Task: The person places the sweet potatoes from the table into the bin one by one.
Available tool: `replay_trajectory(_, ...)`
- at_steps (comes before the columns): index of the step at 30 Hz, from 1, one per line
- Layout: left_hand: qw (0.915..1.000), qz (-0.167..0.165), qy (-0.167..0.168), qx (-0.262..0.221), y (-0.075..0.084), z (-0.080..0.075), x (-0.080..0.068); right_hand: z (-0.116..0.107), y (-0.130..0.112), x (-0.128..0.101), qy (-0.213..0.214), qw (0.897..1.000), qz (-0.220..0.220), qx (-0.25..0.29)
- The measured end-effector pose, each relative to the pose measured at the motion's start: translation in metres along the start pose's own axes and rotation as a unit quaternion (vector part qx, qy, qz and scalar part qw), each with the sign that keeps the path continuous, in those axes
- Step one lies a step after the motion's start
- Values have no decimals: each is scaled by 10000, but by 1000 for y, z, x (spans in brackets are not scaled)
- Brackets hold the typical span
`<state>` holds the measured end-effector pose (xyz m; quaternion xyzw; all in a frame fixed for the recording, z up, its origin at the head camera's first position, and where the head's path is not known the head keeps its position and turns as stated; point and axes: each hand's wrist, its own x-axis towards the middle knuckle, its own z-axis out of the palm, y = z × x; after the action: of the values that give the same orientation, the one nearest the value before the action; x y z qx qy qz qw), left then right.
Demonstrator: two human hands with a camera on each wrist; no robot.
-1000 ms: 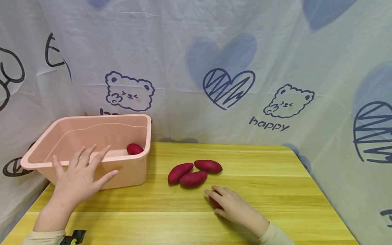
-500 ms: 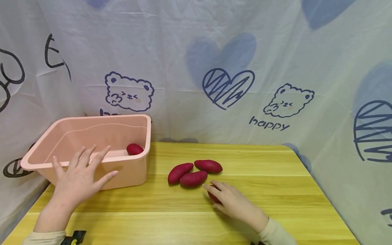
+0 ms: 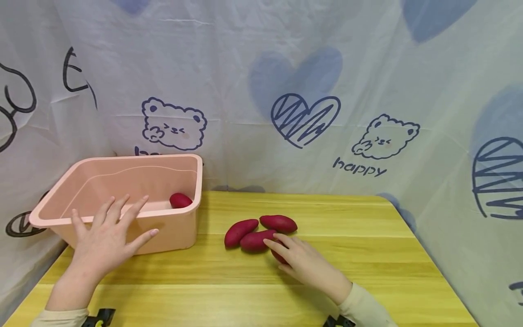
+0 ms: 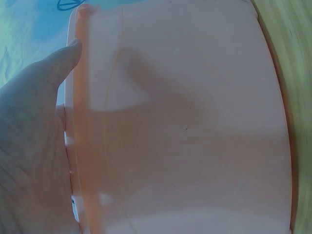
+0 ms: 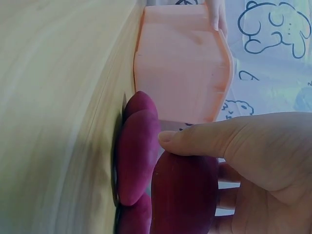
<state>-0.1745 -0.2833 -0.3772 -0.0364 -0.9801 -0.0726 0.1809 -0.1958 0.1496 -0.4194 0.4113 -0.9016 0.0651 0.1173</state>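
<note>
My right hand (image 3: 300, 261) grips a dark red sweet potato (image 5: 183, 195) on the yellow table (image 3: 367, 254), right beside three more sweet potatoes (image 3: 257, 231) lying in a cluster. The held one touches the nearest of them (image 5: 136, 156). My left hand (image 3: 104, 238) rests open with spread fingers against the front wall and rim of a pink plastic bin (image 3: 180, 227) at the table's left. The left hand (image 4: 34, 146) lies flat on the pink bin (image 4: 185, 126) in the left wrist view. One sweet potato (image 3: 180, 200) lies inside the bin at its right end.
A printed cloth backdrop (image 3: 302, 118) with bears and hearts hangs close behind the table and along the left side. The table's right edge (image 3: 429, 259) runs diagonally. A small black and yellow object (image 3: 98, 318) sits at my left wrist.
My right hand has slid forward and left with its sweet potato, from the table's front area up against the cluster of three. The left hand has stayed on the bin.
</note>
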Motion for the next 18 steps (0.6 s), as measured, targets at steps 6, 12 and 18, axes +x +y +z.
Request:
replay_trajectory(6,10000,-9,38,-10,0,0,0,0,-2,10,152,9996,-161,-151)
replay_trajectory(12,10000,-14,37,5,0,0,0,-2,-5,18,177,9994,-280,-134)
replay_trajectory(18,10000,-23,38,9,0,0,0,-2,-7,28,129,9994,-285,-157)
